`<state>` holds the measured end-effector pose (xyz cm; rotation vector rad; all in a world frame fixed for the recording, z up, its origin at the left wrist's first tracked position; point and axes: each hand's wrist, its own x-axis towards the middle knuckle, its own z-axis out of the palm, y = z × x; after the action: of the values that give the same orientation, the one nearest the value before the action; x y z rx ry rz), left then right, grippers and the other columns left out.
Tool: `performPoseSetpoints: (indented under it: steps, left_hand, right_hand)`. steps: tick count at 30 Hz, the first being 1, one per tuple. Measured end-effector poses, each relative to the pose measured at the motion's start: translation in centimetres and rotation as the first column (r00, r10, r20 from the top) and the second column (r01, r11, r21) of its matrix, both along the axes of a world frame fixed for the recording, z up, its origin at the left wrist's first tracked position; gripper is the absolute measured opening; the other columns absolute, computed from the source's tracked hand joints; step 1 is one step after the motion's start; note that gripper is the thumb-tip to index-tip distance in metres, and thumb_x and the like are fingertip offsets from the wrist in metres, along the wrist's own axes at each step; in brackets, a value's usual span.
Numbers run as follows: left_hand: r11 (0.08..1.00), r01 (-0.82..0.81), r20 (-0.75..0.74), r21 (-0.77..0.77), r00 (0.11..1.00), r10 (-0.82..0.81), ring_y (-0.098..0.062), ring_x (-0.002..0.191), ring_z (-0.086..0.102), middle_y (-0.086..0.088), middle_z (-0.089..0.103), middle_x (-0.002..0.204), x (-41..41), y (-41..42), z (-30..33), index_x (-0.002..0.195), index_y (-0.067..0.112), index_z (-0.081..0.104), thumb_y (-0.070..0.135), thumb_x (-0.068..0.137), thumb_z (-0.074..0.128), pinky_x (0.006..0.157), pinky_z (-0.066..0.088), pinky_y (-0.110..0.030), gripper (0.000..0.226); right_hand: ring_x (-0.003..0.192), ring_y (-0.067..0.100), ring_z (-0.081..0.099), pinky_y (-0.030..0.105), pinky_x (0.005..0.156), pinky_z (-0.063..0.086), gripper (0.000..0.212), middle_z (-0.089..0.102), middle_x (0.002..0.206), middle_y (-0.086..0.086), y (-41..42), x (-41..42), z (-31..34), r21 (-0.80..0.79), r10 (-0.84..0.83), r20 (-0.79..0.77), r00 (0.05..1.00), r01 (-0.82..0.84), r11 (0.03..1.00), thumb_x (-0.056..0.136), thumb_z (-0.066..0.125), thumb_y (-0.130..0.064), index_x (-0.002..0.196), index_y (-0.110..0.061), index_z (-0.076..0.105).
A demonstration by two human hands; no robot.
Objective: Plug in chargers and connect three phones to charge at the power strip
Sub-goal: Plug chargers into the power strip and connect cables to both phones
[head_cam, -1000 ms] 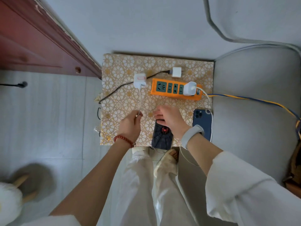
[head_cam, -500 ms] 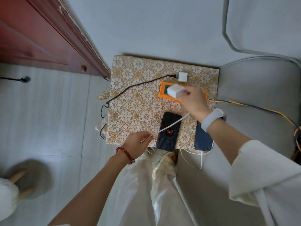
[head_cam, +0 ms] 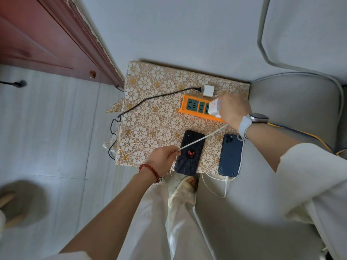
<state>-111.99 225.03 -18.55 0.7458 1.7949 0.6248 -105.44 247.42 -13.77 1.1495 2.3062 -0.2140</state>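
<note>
Two phones sit on the flower-pattern table (head_cam: 150, 117) next to a grey chair (head_cam: 293, 102), both face down near the front edge: a blue phone (head_cam: 231, 156) with a white cord plugged in, and a black spider-case phone (head_cam: 189, 156) left of it. Orange power strip (head_cam: 195, 107) lies behind them. Right hand (head_cam: 234, 109) grips a white charger (head_cam: 215, 107) right over the strip. Left hand (head_cam: 162, 159) pinches its white cable (head_cam: 202, 136), stretched taut over the spider phone. Another small white charger (head_cam: 208, 91) with a black braided cable (head_cam: 150, 99) lies just behind the strip.
</note>
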Motion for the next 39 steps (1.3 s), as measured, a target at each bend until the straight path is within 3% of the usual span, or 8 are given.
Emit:
performPoseSetpoints:
  steps: [6, 14, 19, 22, 30, 39]
  left_hand:
    - [1.0, -0.001, 0.002, -0.019, 1.0, 0.001, -0.029, 0.082, 0.064, -0.016, 0.071, 0.086, 0.1, 0.3, 0.0, 0.095, 0.011, 0.066, 0.018, 0.092, 0.046, 0.076, 0.053, -0.039, 0.021]
    - [0.998, -0.049, 0.017, -0.039, 0.999, 0.049, -0.02, 0.071, 0.058, -0.002, 0.06, 0.071, -0.4, 0.3, -0.1, 0.097, 0.011, 0.066, 0.02, 0.092, 0.048, 0.064, 0.047, -0.027, 0.021]
    - [0.993, -0.098, -0.023, -0.059, 0.995, 0.097, -0.017, 0.073, 0.057, -0.002, 0.061, 0.075, -0.9, 0.1, -0.4, 0.098, 0.009, 0.066, 0.015, 0.092, 0.045, 0.069, 0.047, -0.024, 0.023]
    - [0.993, -0.103, -0.026, -0.058, 0.994, 0.102, -0.016, 0.073, 0.058, -0.002, 0.061, 0.076, -1.0, -0.2, -0.3, 0.098, 0.009, 0.066, 0.015, 0.092, 0.045, 0.064, 0.045, -0.019, 0.023]
    - [0.986, -0.134, -0.004, -0.094, 0.991, 0.134, -0.021, 0.073, 0.061, -0.002, 0.062, 0.076, -1.3, 0.4, -0.6, 0.098, 0.011, 0.067, 0.018, 0.092, 0.046, 0.071, 0.051, -0.027, 0.022]
    - [0.99, -0.095, 0.02, -0.108, 0.995, 0.098, -0.02, 0.072, 0.062, -0.002, 0.062, 0.074, -1.4, 0.4, 0.3, 0.094, 0.009, 0.065, 0.015, 0.092, 0.045, 0.07, 0.051, -0.027, 0.021]
  right_hand:
    - [0.088, 0.037, 0.062, 0.031, 0.059, 0.038, 0.026, 0.065, 0.102, 0.024, 0.5, 0.3, -0.9, -0.009, -0.073, -0.116, 0.991, 0.072, 0.997, 0.089, 0.042, -0.002, 0.104, 0.003, 0.063]
    - [0.098, 0.039, 0.06, 0.034, 0.065, 0.04, 0.026, 0.062, 0.109, 0.026, -0.1, 0.5, -0.8, -0.014, 0.034, -0.093, 0.995, -0.035, 0.999, 0.09, 0.043, -0.002, 0.112, 0.004, 0.058]
    - [0.105, 0.037, 0.056, 0.039, 0.083, 0.045, 0.034, 0.06, 0.113, 0.025, -0.1, 0.0, -0.9, -0.161, 0.016, -0.196, 0.98, -0.048, 0.986, 0.09, 0.051, -0.011, 0.121, 0.004, 0.051]
    - [0.106, 0.037, 0.055, 0.04, 0.085, 0.045, 0.038, 0.06, 0.114, 0.024, -0.2, 0.0, -1.5, -0.162, -0.063, -0.219, 0.974, 0.028, 0.986, 0.087, 0.058, -0.015, 0.12, 0.002, 0.051]
    - [0.109, 0.037, 0.055, 0.043, 0.089, 0.047, 0.037, 0.059, 0.119, 0.024, -0.1, -0.4, -2.0, -0.163, -0.04, -0.12, 0.992, 0.02, 0.986, 0.088, 0.056, -0.011, 0.121, 0.004, 0.051]
    - [0.101, 0.034, 0.059, 0.032, 0.073, 0.043, 0.031, 0.062, 0.114, 0.022, 0.3, -0.7, -2.4, -0.183, -0.051, -0.121, 0.991, 0.028, 0.983, 0.087, 0.056, -0.01, 0.115, 0.004, 0.056]
